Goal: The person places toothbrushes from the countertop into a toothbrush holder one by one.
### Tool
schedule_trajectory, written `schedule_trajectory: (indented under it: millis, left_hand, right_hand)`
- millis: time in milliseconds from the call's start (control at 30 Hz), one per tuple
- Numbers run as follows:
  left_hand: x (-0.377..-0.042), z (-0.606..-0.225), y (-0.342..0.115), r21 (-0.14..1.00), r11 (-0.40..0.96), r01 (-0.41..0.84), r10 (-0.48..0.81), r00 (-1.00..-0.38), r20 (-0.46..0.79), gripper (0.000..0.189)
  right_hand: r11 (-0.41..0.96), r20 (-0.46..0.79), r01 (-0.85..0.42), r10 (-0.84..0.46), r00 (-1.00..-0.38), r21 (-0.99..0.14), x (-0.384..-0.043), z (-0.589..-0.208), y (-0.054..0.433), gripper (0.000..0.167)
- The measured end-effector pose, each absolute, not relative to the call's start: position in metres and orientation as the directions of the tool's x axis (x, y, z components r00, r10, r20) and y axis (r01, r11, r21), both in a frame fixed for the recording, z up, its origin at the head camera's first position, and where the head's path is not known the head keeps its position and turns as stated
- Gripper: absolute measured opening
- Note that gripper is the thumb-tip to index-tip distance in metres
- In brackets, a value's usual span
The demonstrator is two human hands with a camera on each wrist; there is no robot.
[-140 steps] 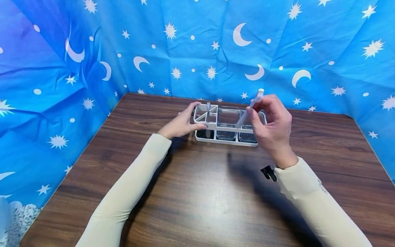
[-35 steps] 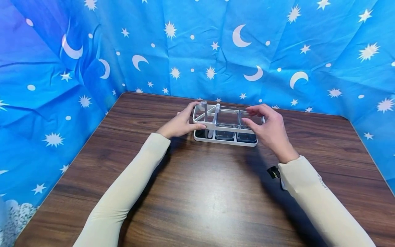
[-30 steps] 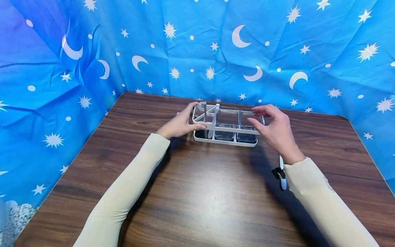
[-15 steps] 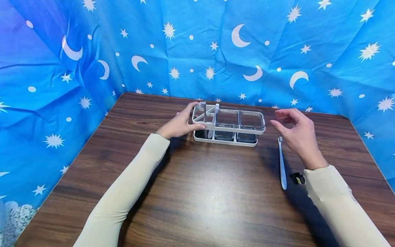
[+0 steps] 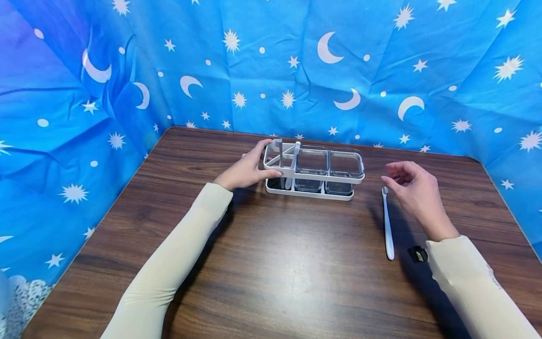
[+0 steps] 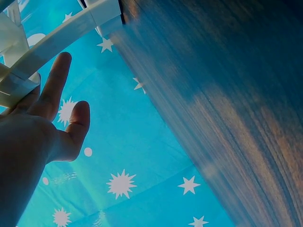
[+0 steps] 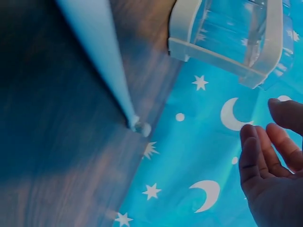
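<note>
A white two-tier toothbrush holder (image 5: 330, 179) stands toward the back of the table, also seen in the right wrist view. My left hand (image 5: 247, 170) grips its left end, thumb on the front rail and fingers behind. Two toothbrushes stand in the left section: a greyish one (image 5: 281, 155) and a pale one (image 5: 295, 157). Two clear cups (image 5: 312, 161) sit in the other sections. Right of the holder lies a light-blue toothbrush (image 5: 387, 226), bristle end away from me. Close to that end my right hand (image 5: 417, 193) hovers, fingers loosely bent, holding nothing; the right wrist view agrees.
The dark wood-grain table (image 5: 271, 282) reaches back to a blue cloth (image 5: 262, 70) printed with moons and stars. At the right sleeve a small black object (image 5: 418, 254) shows. Patterned white fabric (image 5: 31, 296) appears at the lower left.
The pale toothbrush, earlier held in my right hand, now stands in the holder's left section. The emptied right hand has moved right, uncovering the light-blue toothbrush. My left hand stays put.
</note>
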State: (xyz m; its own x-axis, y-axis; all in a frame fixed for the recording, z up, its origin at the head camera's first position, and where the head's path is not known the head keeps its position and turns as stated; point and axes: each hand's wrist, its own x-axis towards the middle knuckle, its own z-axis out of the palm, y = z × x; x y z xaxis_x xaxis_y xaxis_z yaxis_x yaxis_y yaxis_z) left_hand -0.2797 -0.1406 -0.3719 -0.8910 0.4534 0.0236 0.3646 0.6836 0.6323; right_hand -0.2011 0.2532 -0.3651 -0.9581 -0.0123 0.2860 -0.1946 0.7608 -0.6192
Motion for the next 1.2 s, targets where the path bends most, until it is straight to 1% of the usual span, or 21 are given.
schedule_trajectory:
  millis: [200, 300, 533, 733, 1000, 1200]
  left_hand:
    - [-0.281, -0.373, -0.140, 0.629, 0.686, 0.365, 0.452, -0.892, 0.024, 0.098]
    - [-0.281, -0.374, -0.141, 0.628, 0.686, 0.367, 0.454, -0.890, 0.024, 0.098]
    - [-0.280, -0.374, -0.141, 0.631, 0.686, 0.362, 0.454, -0.891, 0.017, 0.097]
    - [-0.280, -0.375, -0.142, 0.631, 0.681, 0.371, 0.458, -0.888, 0.028, 0.098]
    - [-0.280, -0.374, -0.142, 0.634, 0.681, 0.367, 0.455, -0.890, 0.026, 0.098]
    - [-0.281, -0.374, -0.142, 0.633, 0.684, 0.364, 0.455, -0.890, 0.020, 0.098]
  right_hand:
    - [0.815, 0.235, -0.156, -0.025, -0.972, -0.558, -0.209, -0.391, 0.269, 0.029]
    - [0.825, 0.195, -0.138, -0.034, -0.980, -0.548, -0.211, -0.400, 0.275, 0.031]
    - [0.823, 0.077, -0.096, -0.063, -0.995, -0.560, -0.199, -0.390, 0.267, 0.026]
    - [0.843, 0.030, -0.073, -0.067, -0.997, -0.533, -0.195, -0.392, 0.267, 0.024]
    - [0.860, -0.084, 0.003, -0.047, -0.995, -0.511, -0.196, -0.400, 0.269, 0.029]
    - [0.869, -0.147, 0.033, -0.046, -0.988, -0.494, -0.197, -0.401, 0.266, 0.028]
